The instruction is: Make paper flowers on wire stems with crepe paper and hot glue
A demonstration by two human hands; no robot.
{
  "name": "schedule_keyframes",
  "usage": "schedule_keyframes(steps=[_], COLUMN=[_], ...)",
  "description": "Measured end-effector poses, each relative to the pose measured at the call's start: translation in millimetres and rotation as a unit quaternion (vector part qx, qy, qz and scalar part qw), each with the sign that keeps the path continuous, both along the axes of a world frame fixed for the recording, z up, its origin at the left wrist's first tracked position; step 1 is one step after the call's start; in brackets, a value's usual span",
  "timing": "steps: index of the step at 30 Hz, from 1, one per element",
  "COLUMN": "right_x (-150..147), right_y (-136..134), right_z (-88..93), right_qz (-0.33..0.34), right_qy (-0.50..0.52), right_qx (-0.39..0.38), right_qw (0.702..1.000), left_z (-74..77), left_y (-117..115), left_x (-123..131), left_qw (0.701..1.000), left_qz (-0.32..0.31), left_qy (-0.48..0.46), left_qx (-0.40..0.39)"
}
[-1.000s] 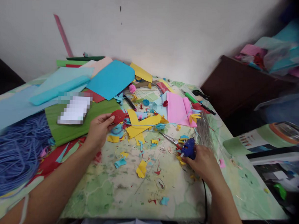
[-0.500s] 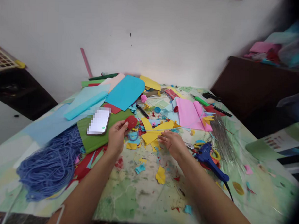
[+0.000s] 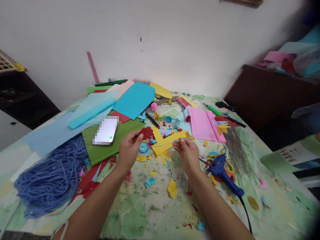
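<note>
Between the thumb and fingers of my left hand (image 3: pixel 129 147) is a red paper flower cutout (image 3: pixel 146 133) with a scalloped edge. My right hand (image 3: pixel 186 150) pinches a thin pale-blue stem (image 3: pixel 164 144), whose near end points left toward the red cutout without touching it. The stem runs on to the right over a pink paper sheet (image 3: pixel 202 123), toward some yellow and blue paper petals (image 3: pixel 222 127); I cannot tell whether they are joined. Yellow paper strips (image 3: pixel 172 141) lie crossed beneath the stem, between my hands.
A blue glue gun (image 3: pixel 226 173) with its cord lies right of my right forearm, near scissors (image 3: pixel 203 158) and thin wires (image 3: pixel 237 147). Blue yarn (image 3: pixel 53 179), a phone (image 3: pixel 105 130) on green paper (image 3: pixel 122 146) and blue sheets (image 3: pixel 136 100) lie left. Paper scraps litter the table (image 3: pixel 135 217).
My left hand has moved slightly right with the red cutout. My right fingers have closed around the stem, and its left end has tilted down.
</note>
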State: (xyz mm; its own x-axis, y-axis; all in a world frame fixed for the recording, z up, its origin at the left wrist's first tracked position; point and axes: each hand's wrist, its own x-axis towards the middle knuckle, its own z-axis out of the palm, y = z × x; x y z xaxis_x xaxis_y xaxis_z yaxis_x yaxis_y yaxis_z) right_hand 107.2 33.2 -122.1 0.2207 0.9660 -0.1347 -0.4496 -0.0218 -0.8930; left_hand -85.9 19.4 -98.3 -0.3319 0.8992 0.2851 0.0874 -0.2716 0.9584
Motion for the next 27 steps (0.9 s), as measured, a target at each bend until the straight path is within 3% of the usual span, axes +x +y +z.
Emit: schedule_keyframes(steps=[5, 10, 13, 17, 22, 27], right_x=[8, 13, 14, 14, 13, 13], right_y=[-10, -15, -16, -15, -15, -15], right_z=[9.6, 18.1, 21.2, 22.7, 20.5, 19.1], right_qz=[-0.046, -0.082, -0.095, -0.096, -0.083, -0.08], right_qy=[-0.071, -0.1, -0.111, -0.121, -0.114, -0.098], right_qx=[0.076, 0.107, 0.098, 0.085, 0.083, 0.085], right_qw=[0.993, 0.986, 0.984, 0.984, 0.987, 0.988], left_z=[-0.6, -11.9, -15.6, -13.9, -12.9, -14.7], left_y=[-11, -17, -19, -24, -31, -33], left_x=[10, 25, 30, 31, 33, 33], left_qw=[0.991, 0.994, 0.991, 0.983, 0.949, 0.936], left_qz=[-0.018, -0.084, -0.098, -0.084, -0.09, -0.093], left_qy=[0.131, 0.064, 0.071, 0.165, 0.289, 0.326], left_qx=[0.023, -0.034, -0.049, -0.007, 0.086, 0.099])
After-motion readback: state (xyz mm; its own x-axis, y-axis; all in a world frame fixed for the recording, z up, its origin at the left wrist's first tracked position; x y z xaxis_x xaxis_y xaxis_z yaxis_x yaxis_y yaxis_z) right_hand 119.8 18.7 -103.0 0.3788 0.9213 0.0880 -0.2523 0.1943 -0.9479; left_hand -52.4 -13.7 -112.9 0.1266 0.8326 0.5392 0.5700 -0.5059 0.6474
